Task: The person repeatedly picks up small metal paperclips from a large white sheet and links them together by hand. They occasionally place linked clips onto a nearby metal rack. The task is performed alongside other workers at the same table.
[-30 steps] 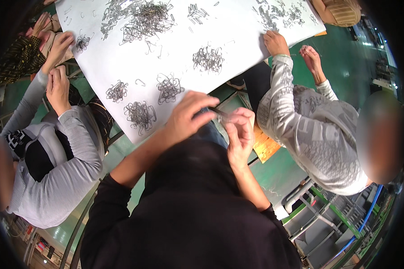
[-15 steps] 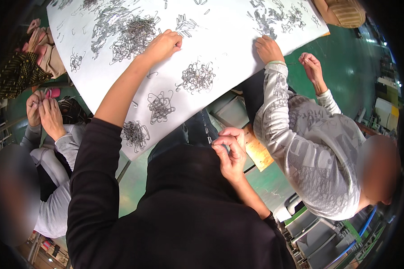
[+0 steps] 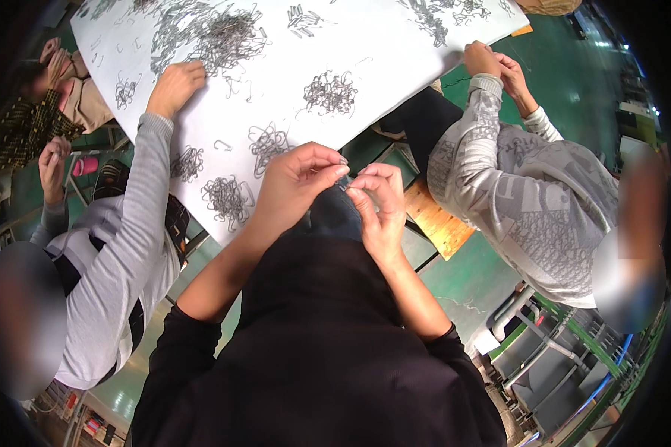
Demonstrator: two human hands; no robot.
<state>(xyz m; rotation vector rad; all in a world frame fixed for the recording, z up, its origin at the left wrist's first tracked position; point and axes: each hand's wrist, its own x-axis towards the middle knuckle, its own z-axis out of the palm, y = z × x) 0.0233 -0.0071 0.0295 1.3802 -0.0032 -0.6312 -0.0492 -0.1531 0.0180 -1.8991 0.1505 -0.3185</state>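
In front of my lap, my left hand [image 3: 302, 182] is closed in a pinch between thumb and forefinger. A bit of grey metal, likely a wire link [image 3: 344, 161], shows at its fingertips. Close beside it, my right hand [image 3: 380, 208] pinches a thin chain of wire links [image 3: 344, 183], mostly hidden by the fingers. The fingertips of both hands are nearly touching. Just beyond my left hand, a tangled pile of bent wire pieces [image 3: 267, 146] lies on the white-covered table [image 3: 276, 82].
More wire piles [image 3: 331, 92] and a large dark heap [image 3: 231, 37] cover parts of the table. At left, a co-worker's hand [image 3: 174, 88] reaches over it. On the right, another co-worker's hands [image 3: 492, 63] meet past the table edge. A wooden board [image 3: 436, 220] is beside my right arm.
My left hand has come back from the table to my right hand, which has risen slightly. The left co-worker now reaches onto the table; the right co-worker's hand has left it.
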